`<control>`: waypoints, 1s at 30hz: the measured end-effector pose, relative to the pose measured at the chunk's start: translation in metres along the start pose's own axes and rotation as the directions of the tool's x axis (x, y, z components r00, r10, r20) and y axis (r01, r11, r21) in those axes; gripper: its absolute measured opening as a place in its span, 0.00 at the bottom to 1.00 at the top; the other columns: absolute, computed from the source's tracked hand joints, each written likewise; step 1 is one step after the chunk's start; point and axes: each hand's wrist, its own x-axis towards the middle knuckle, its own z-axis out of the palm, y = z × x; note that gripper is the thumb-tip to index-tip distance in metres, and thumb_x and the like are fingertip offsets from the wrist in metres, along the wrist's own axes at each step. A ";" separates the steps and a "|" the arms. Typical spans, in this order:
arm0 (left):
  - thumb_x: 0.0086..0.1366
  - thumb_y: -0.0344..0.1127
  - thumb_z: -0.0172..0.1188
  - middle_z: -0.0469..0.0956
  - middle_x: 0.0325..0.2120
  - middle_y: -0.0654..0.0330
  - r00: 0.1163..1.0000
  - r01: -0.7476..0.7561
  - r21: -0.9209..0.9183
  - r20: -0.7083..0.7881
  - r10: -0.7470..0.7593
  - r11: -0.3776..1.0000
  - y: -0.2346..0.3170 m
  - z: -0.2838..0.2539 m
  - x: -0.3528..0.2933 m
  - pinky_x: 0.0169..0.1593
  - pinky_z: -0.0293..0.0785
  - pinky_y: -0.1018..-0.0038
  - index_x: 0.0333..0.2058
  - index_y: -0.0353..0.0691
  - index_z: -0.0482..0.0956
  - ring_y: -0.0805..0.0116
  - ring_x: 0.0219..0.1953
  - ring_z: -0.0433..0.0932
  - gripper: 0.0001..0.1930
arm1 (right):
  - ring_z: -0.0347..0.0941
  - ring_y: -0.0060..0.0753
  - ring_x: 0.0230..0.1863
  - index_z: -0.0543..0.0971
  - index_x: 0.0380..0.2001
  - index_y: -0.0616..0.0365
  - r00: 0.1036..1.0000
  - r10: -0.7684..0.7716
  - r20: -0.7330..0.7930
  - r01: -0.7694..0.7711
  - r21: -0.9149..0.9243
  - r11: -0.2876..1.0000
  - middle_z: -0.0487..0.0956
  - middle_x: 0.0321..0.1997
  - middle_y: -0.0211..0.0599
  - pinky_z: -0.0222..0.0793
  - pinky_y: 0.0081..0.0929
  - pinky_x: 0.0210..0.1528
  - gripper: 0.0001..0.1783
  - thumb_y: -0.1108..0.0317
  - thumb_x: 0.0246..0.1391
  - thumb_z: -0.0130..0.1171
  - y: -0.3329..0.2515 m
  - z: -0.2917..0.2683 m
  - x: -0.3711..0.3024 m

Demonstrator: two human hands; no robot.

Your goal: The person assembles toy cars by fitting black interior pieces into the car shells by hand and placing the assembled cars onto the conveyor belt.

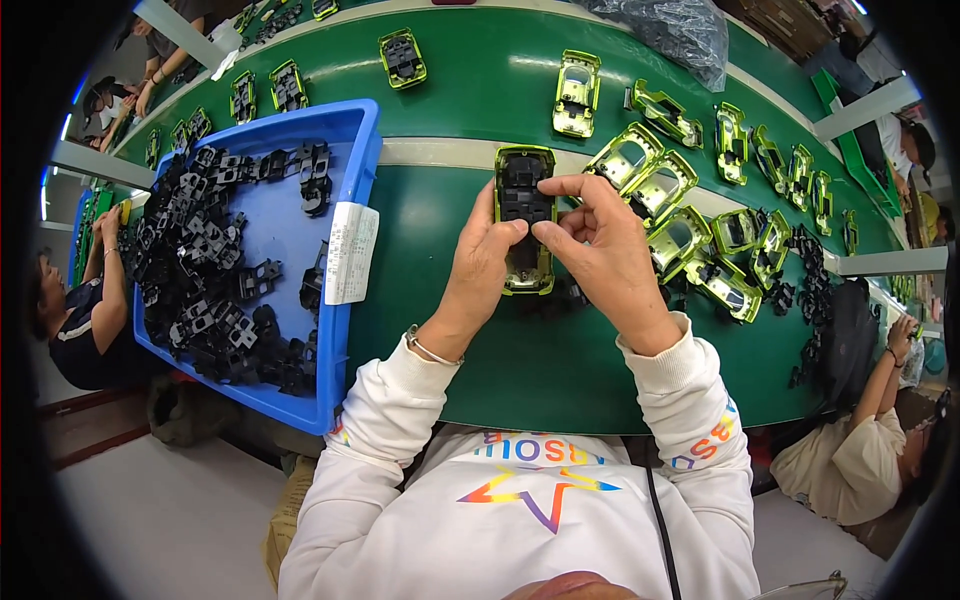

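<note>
Between my two hands is a yellow-green toy car body (545, 272), its open underside facing up with a black plastic interior piece (526, 190) seated inside it. My left hand (482, 255) grips the car body along its left side, thumb resting on the black piece. My right hand (607, 250) closes on the right side, its thumb and index finger pressed on the black piece. Right beside my right hand lie several more yellow-green car bodies (680, 240) in a loose heap. Part of the held car is covered by my fingers.
A blue bin (345, 330) with many black plastic interior pieces (215, 300) stands at the left, a paper label (352, 252) on its rim. Car bodies (577, 95) sit along the green belt beyond. A clear plastic bag (665, 35) lies at the back. Other people work at both sides.
</note>
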 end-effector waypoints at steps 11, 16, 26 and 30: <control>0.60 0.28 0.49 0.79 0.49 0.44 0.979 -0.159 0.029 -0.128 0.161 0.987 0.006 -0.002 0.070 0.50 0.81 0.65 0.60 0.32 0.63 0.58 0.45 0.83 0.27 | 0.75 0.21 0.37 0.73 0.62 0.57 0.995 -0.081 -0.061 0.087 0.103 0.991 0.73 0.54 0.34 0.72 0.20 0.40 0.28 0.75 0.57 0.63 0.012 -0.022 0.000; 0.58 0.25 0.57 0.78 0.38 0.58 0.928 -0.220 0.001 -0.306 0.210 0.975 0.014 -0.052 0.196 0.44 0.76 0.72 0.54 0.29 0.70 0.69 0.37 0.77 0.23 | 0.77 0.29 0.32 0.79 0.51 0.62 0.983 -0.181 -0.023 0.178 -0.081 0.981 0.79 0.42 0.39 0.73 0.24 0.34 0.17 0.74 0.58 0.62 0.020 -0.065 -0.045; 0.61 0.38 0.58 0.80 0.47 0.40 0.905 -0.029 0.976 -0.065 0.419 0.214 0.035 -0.120 0.315 0.52 0.73 0.57 0.47 0.27 0.77 0.40 0.46 0.78 0.21 | 0.81 0.40 0.35 0.83 0.42 0.63 0.994 -0.101 -0.039 0.093 -0.162 0.982 0.82 0.37 0.41 0.75 0.28 0.36 0.10 0.80 0.55 0.63 0.032 -0.095 -0.108; 0.67 0.34 0.58 0.69 0.59 0.38 0.635 -0.392 0.908 0.384 0.670 -0.149 0.006 -0.033 0.259 0.68 0.60 0.57 0.65 0.29 0.63 0.40 0.64 0.64 0.30 | 0.80 0.42 0.36 0.83 0.42 0.62 0.994 -0.099 -0.036 0.089 -0.215 0.973 0.82 0.37 0.40 0.74 0.31 0.38 0.11 0.79 0.53 0.64 0.041 -0.087 -0.104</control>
